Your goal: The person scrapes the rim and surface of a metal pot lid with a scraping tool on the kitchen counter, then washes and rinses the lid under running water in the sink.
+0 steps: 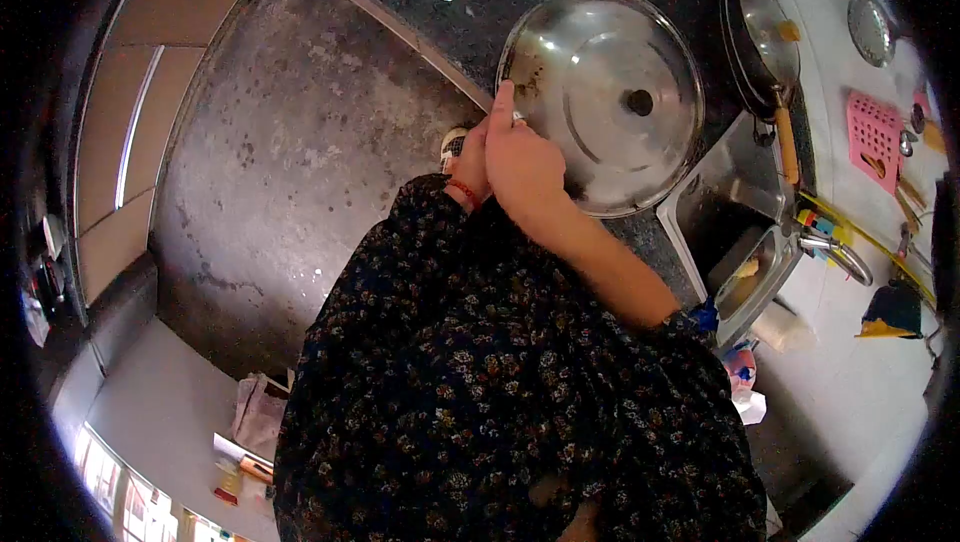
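Observation:
My right hand (528,160) is at the near left rim of a large round metal lid (600,157) with a black knob (638,102). One finger stretches out along the lid's edge, and the rest look curled, with a small whitish bit beside them that I cannot make out. Close against it is my left hand (472,157), a red bracelet (462,192) at its wrist. Its fingers are mostly hidden behind the right hand. Brown marks show on the lid near the fingertip.
The lid is on a dark countertop (465,42). A sink (690,212) is to the right, with a wooden-handled pan (740,52) beyond it. A pink perforated holder (874,139) and utensils hang on the wall. Grey floor (290,132) stretches left, and a shoe (452,147) shows below the hands.

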Action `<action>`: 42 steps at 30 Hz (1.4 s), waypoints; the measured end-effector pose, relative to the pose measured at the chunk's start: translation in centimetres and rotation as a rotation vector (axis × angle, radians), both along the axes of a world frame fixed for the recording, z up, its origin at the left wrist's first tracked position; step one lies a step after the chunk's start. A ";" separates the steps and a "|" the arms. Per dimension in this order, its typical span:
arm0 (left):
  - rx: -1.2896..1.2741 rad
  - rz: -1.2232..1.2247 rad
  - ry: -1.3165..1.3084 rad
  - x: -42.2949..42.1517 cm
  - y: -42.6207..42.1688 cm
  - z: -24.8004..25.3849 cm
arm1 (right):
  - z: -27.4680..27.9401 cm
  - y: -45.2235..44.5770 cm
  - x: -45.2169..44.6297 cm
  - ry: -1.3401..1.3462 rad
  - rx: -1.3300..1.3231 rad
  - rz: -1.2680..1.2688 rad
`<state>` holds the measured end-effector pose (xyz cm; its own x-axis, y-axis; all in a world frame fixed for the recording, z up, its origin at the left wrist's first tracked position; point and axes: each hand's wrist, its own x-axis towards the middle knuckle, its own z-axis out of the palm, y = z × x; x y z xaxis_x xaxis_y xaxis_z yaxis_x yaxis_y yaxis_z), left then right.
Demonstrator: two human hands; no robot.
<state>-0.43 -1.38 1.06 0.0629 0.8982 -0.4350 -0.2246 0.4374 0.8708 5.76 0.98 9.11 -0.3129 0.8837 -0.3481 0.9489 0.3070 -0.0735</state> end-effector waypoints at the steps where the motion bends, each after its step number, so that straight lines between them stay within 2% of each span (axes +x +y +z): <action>1: 0.046 -0.050 0.132 -0.2 0.0 0.2 | -0.2 -0.3 0.0 -0.005 0.015 -0.005; 2: 0.129 -0.065 0.173 -0.1 0.0 -0.9 | -0.3 -0.5 0.1 -0.017 0.016 -0.002; 4: 0.126 -0.067 0.171 -0.3 0.1 -0.6 | -0.1 -0.5 0.1 -0.036 0.025 0.007; 8: -0.133 0.007 -0.040 -0.2 0.3 1.7 | -0.6 -0.6 0.3 0.002 0.060 -0.002; 10: -0.174 0.104 -0.261 0.2 0.2 0.5 | -0.7 -0.4 0.3 0.035 0.044 -0.024; 12: -0.178 0.244 -0.590 1.0 -0.6 -3.6 | 0.2 1.2 0.9 0.117 -0.081 -0.122; 13: -0.192 0.207 -0.515 1.0 -0.5 -2.6 | 0.5 2.1 1.4 0.160 -0.144 -0.170; 15: -0.215 0.142 -0.366 0.9 -0.2 -0.8 | 0.3 3.5 2.7 0.203 -0.048 -0.126; 19: -0.238 0.050 -0.182 0.5 0.2 -0.2 | 0.5 6.5 3.7 0.206 -0.034 -0.104; 22: -0.253 0.126 -0.315 0.5 0.2 1.3 | 0.7 6.5 3.7 0.177 -0.047 -0.016; 25: -0.275 0.076 -0.256 0.4 0.2 0.2 | 0.9 4.8 4.1 0.122 -0.127 0.067; 31: -0.180 0.117 -0.330 0.7 -0.2 -1.5 | 3.0 2.9 2.5 -0.040 -0.251 0.035; 37: -0.141 0.174 -0.388 0.8 -0.6 -1.6 | 1.5 2.1 0.8 0.014 -0.128 -0.059; 40: -0.178 0.161 -0.449 0.5 -0.5 -1.8 | 1.8 1.4 0.9 -0.021 -0.147 -0.024; 42: -0.172 0.161 -0.533 0.4 -0.3 -3.0 | 1.1 0.9 0.9 0.000 -0.040 -0.008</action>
<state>0.01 -1.71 -1.92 0.1816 0.8339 -0.5212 -0.6876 0.4866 0.5390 6.68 1.93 10.26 -0.3053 0.8718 -0.3832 0.9514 0.2958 -0.0852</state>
